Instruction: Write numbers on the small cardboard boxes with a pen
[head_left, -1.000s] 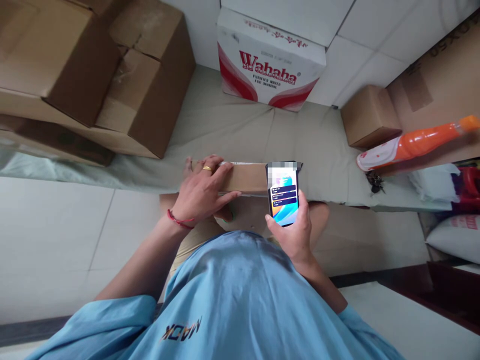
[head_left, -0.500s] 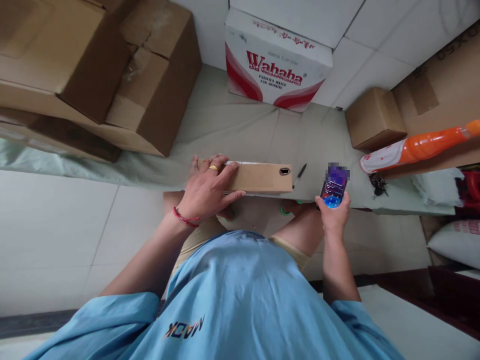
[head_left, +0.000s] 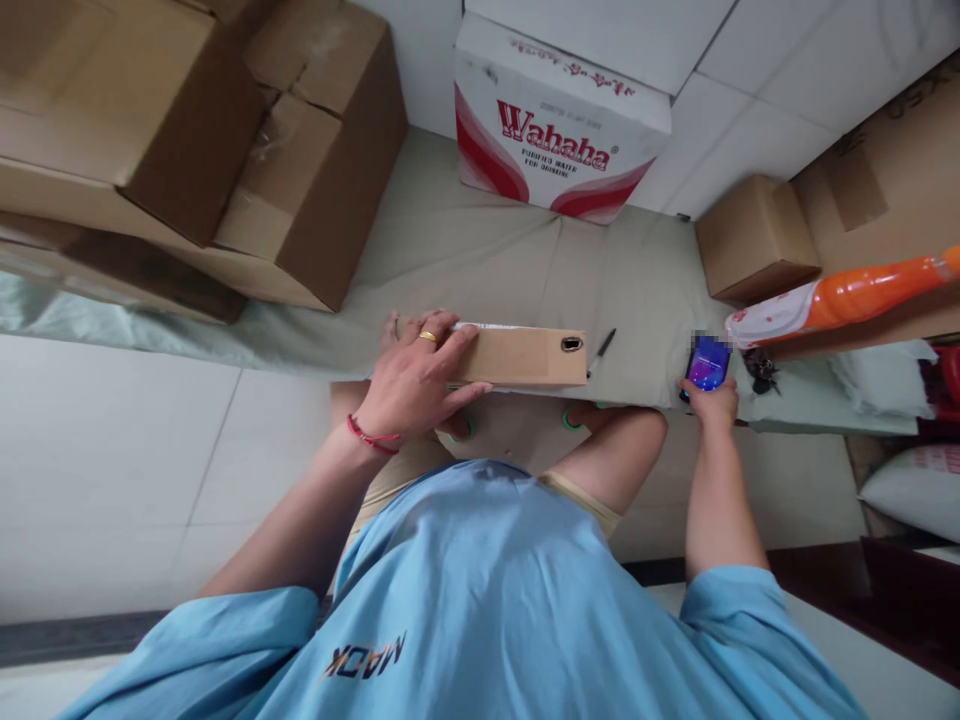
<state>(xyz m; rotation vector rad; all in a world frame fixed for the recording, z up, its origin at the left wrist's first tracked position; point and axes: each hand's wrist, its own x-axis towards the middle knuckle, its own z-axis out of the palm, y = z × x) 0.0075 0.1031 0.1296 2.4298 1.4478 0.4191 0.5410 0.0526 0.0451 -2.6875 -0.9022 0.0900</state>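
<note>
A long, slim cardboard box (head_left: 517, 357) with a small dark cut-out near its right end lies at the table's front edge. My left hand (head_left: 416, 370), wearing a gold ring and a red bracelet, grips its left part, the thumb along the near side and fingers over the far side. That end is hidden by the hand. To the right, my right hand (head_left: 714, 402) is closed around the lower end of a smartphone (head_left: 709, 365) with a lit blue-purple screen. The phone is at the table's front edge. A black pen (head_left: 601, 352) lies just right of the box.
Large cardboard cartons (head_left: 307, 190) are stacked at the left. A white and red Wahaha carton (head_left: 559, 130) stands against the wall. At the right are a small brown box (head_left: 757, 240), an orange bottle (head_left: 847, 298), keys (head_left: 763, 370) and a white plastic bag (head_left: 885, 375).
My right hand has moved the smartphone to the right, toward the bottle and keys. The phone's screen shows a different picture. My left hand and the cardboard box have stayed in place.
</note>
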